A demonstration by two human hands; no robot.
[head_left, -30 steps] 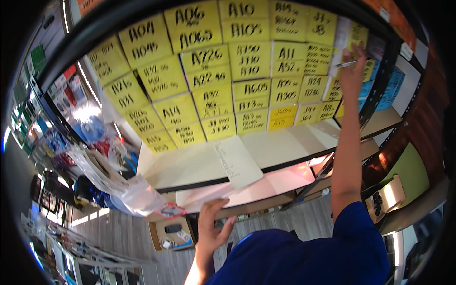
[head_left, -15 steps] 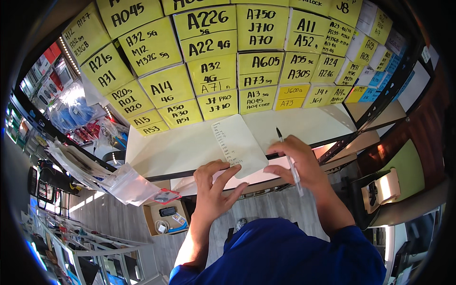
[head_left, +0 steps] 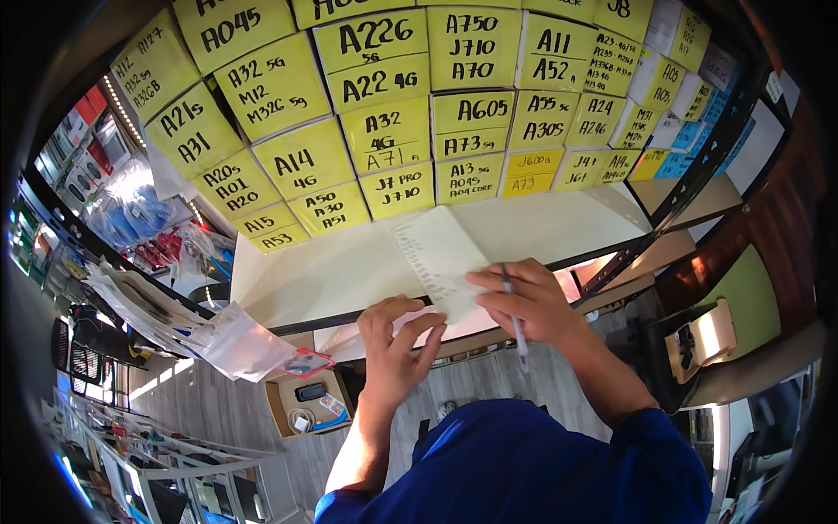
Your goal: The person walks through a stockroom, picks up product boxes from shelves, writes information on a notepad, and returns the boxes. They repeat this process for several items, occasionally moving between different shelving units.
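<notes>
A white sheet of paper with a handwritten list down its left side lies over the white shelf, its lower end reaching past the front edge. At its lower left corner, my left hand has bent fingers, with thumb and index close together on the paper. My right hand is closed around a slim pen, which slants down between the fingers. Its fingertips reach the paper's right edge. The writing looks smeared by motion.
Boxes with yellow labels are stacked behind the white shelf. Plastic bags jut out at left, above an open cardboard box holding a cable and small items. A green chair stands at right.
My right hand has moved left and slightly down, bringing its fingertips to the paper, and the pen has shifted with it. The paper has moved slightly, and my left thumb has drawn in.
</notes>
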